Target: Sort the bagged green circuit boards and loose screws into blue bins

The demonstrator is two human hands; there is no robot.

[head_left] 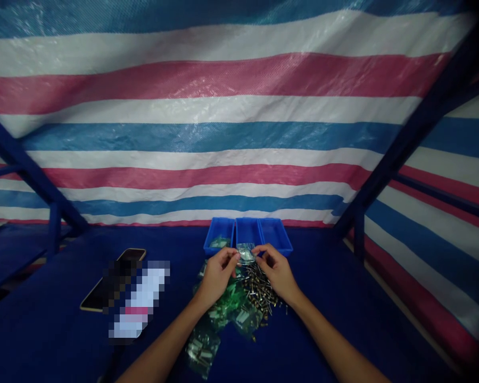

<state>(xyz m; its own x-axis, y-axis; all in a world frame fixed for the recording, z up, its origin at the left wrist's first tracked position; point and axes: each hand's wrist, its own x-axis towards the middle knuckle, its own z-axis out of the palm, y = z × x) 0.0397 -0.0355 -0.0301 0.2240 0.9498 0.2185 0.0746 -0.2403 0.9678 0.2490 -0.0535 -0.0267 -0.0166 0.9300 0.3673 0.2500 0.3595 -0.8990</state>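
Observation:
My left hand (pixel 216 276) and my right hand (pixel 277 272) are raised over the blue table (pixel 343 330), both pinching the top edge of one small clear plastic bag (pixel 245 253) held between them. Under the hands lies a heap of small metal screws (pixel 259 292). Several small green-tinted bags (pixel 227 308) with parts inside are spread below my left wrist and toward me.
Three small blue bins (pixel 248 233) stand in a row just behind the hands; the left one holds some bags. A phone (pixel 96 298) lies at the left beside a blurred-out object. Blue metal frame struts (pixel 32 175) and a striped tarp (pixel 223 106) enclose the table.

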